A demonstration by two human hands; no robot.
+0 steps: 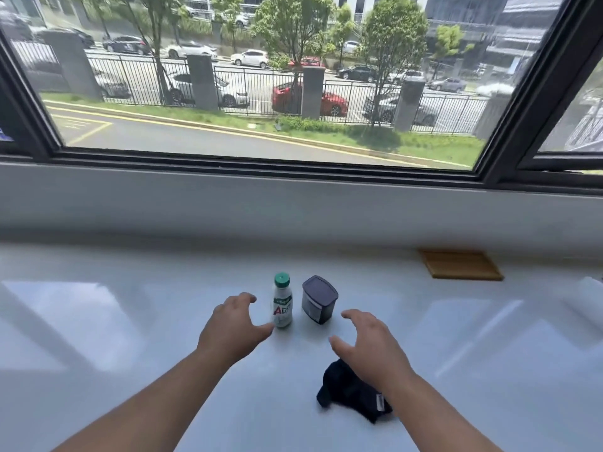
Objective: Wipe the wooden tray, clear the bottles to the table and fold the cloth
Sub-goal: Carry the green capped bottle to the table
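Table (130, 337), white and glossy, runs under the window (261, 76) & carries everything. Wooden tray (460, 265) sits far back on the right, bare, well apart from the rest. Dark cloth (350, 391) lies bunched near the front edge, partly under the right wrist, not folded yet. Dark lidded container (319, 299) stands upright mid-table, w/ the small white bottle (282, 300), green cap, upright just beside it on its left. Both are already off the tray.

Left hand (233, 327) is spread wide, nothing in it, thumb tip just about at the bottle's base; can't tell if it touches. Right hand (368, 340) hovers loose and empty, fingers curled, near the container but apart from it.

Risks, as I judge them: bottle is tall & narrow, so a sideways nudge from that thumb could tip it into the container next door. Slick tabletop means either item may slide rather than stay put. Right forearm passing over the cloth could drag it toward the front edge & off.
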